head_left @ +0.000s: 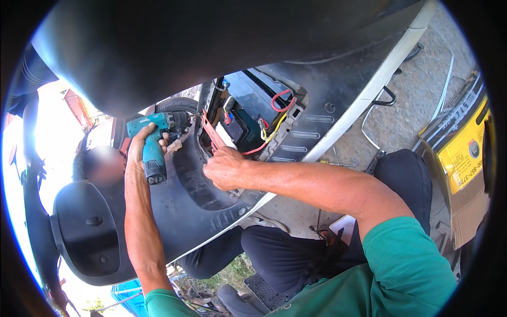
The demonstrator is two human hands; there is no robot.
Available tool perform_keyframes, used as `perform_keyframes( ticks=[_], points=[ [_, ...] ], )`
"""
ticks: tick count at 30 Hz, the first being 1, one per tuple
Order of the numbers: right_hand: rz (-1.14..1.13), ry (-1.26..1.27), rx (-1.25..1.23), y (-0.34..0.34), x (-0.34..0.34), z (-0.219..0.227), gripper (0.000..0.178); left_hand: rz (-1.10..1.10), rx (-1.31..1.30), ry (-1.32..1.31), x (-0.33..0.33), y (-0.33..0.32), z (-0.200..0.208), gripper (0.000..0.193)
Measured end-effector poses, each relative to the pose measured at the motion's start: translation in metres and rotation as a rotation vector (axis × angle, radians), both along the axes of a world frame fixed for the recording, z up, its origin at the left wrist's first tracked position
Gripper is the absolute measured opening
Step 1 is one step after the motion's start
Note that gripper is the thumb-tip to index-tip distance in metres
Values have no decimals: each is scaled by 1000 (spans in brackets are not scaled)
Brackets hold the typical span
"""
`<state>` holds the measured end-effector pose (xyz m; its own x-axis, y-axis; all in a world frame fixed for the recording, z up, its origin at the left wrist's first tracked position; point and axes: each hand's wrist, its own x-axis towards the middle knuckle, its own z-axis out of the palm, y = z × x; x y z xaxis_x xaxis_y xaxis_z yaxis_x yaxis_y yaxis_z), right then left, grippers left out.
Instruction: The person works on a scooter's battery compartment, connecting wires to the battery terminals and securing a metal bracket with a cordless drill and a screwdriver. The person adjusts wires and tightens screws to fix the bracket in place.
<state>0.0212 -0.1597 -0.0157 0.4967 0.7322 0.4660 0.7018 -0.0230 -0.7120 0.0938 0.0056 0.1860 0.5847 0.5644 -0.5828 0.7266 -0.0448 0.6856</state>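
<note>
My left hand [143, 138] is wrapped round the grip of a teal and black cordless drill [154, 150], whose chuck points right toward the open compartment in a scooter's black floor. At the compartment's near left edge my right hand [226, 168] is closed on the lower end of a long, flat red strip [211, 131]. The strip's upper end lies close to the drill's tip; whether they touch I cannot tell. Inside the compartment sit dark batteries [257, 108] with a red wire [280, 99] and a yellow wire [278, 122].
The scooter's black seat [158, 47] overhangs the compartment. Its pale side trim [364, 95] runs along the right. A yellow and brown cardboard box [465, 158] stands on the concrete ground at the right. Another person [105, 165] is beyond the scooter at the left.
</note>
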Motion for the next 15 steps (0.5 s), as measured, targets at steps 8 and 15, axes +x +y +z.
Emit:
perform_keyframes(
  ticks=[8, 15],
  points=[
    [0, -4, -12, -1, -1, 0, 13, -3, -10, -6, -1, 1, -1, 52],
    [13, 9, -36, 0, 3, -1, 13, -12, 23, -16, 5, -12, -2, 54]
  ],
)
